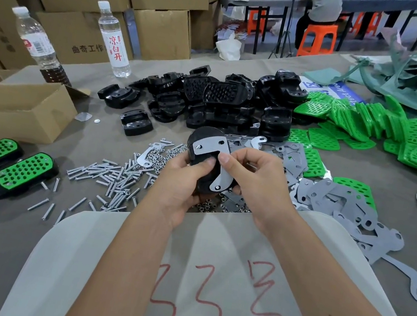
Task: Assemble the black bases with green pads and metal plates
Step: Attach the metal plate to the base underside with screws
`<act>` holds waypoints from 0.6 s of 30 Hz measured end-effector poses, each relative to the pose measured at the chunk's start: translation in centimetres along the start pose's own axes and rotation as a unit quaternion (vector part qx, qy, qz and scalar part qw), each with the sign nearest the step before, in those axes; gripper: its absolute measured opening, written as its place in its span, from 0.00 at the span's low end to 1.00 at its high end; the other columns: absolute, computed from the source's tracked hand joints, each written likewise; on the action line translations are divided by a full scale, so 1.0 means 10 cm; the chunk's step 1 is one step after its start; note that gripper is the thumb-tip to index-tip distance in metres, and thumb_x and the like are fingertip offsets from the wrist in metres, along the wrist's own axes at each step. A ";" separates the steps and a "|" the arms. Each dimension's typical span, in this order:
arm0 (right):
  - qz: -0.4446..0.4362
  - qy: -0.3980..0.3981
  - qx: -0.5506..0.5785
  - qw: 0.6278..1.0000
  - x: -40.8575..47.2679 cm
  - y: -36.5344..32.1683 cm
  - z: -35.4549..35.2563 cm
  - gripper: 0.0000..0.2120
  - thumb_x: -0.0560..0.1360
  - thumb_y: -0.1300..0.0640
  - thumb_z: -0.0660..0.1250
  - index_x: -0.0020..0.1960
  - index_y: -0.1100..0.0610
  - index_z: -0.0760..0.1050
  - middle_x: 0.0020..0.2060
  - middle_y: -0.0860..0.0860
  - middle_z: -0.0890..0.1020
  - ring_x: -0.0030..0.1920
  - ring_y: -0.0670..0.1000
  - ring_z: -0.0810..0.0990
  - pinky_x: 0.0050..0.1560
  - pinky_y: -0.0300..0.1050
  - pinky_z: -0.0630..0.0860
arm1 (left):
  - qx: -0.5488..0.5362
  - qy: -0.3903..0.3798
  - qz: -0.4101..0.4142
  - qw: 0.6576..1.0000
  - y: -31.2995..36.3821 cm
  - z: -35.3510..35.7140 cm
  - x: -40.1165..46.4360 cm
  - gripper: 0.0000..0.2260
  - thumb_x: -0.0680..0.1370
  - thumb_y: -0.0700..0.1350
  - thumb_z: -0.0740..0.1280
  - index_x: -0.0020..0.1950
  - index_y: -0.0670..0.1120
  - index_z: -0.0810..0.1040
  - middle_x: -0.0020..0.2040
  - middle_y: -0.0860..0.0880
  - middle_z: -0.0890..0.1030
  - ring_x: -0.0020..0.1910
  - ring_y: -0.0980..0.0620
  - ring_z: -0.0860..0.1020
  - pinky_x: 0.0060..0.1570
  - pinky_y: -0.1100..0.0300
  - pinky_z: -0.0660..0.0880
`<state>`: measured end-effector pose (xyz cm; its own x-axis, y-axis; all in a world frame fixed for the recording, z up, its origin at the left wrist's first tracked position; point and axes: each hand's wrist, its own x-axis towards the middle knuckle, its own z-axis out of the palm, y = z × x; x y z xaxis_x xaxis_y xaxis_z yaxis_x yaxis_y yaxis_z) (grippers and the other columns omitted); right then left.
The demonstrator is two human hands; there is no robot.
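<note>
My left hand [180, 180] grips a black base [202, 140] from below, turned underside up at the centre of the view. A curved metal plate [210, 147] lies on that base, with screw ends showing through its holes. My right hand [250, 178] pinches the plate and the base's right edge, thumb on top. Behind them lies a heap of black bases [211, 98]. Green pads [371, 121] are piled at the right. Grey metal plates [336, 202] spread under and to the right of my right hand.
Screws and nuts [116, 178] are scattered left of my hands. Three finished green-topped bases [21, 174] lie at the left edge. An open cardboard box [19, 106] and two water bottles [114, 39] stand at the left rear. A seated person is far behind.
</note>
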<state>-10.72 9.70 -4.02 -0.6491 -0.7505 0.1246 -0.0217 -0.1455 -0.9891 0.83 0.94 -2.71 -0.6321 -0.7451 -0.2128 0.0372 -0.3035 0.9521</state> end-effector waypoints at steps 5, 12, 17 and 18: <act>-0.006 -0.011 -0.004 1.000 -0.01 -0.01 -0.01 0.13 0.76 0.55 0.77 0.39 0.62 0.80 0.34 0.57 0.77 0.35 0.53 0.72 0.30 0.41 0.70 | 0.012 -0.013 0.017 1.000 0.01 0.00 -0.02 0.07 0.83 0.42 0.67 0.59 0.50 0.83 0.48 0.48 0.88 0.42 0.49 0.87 0.45 0.49 0.84; -0.023 -0.017 -0.005 1.000 -0.02 -0.08 0.01 0.14 0.75 0.54 0.78 0.39 0.64 0.81 0.38 0.71 0.78 0.37 0.55 0.71 0.41 0.53 0.69 | -0.082 -0.025 0.003 0.996 0.05 0.05 -0.04 0.10 0.83 0.39 0.64 0.51 0.50 0.83 0.47 0.47 0.88 0.40 0.48 0.86 0.45 0.49 0.81; -0.034 -0.020 -0.003 0.999 -0.02 -0.06 0.04 0.16 0.77 0.55 0.76 0.40 0.67 0.79 0.33 0.65 0.76 0.34 0.54 0.71 0.35 0.45 0.73 | -0.061 0.002 0.021 0.998 0.04 0.09 -0.06 0.09 0.84 0.40 0.65 0.52 0.50 0.83 0.50 0.46 0.88 0.43 0.47 0.85 0.44 0.49 0.81; -0.032 -0.021 -0.003 0.999 -0.02 -0.06 0.03 0.16 0.77 0.55 0.76 0.40 0.67 0.78 0.33 0.62 0.76 0.33 0.54 0.71 0.33 0.42 0.73 | -0.061 0.009 0.028 0.998 0.04 0.10 -0.07 0.09 0.84 0.40 0.65 0.53 0.50 0.83 0.50 0.46 0.88 0.43 0.47 0.86 0.44 0.49 0.82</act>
<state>-10.32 9.73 -3.43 -0.6143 -0.7656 0.1908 -0.0669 -0.1904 -0.9794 0.52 1.92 -2.01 -0.6118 -0.7735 -0.1654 0.1659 -0.3299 0.9293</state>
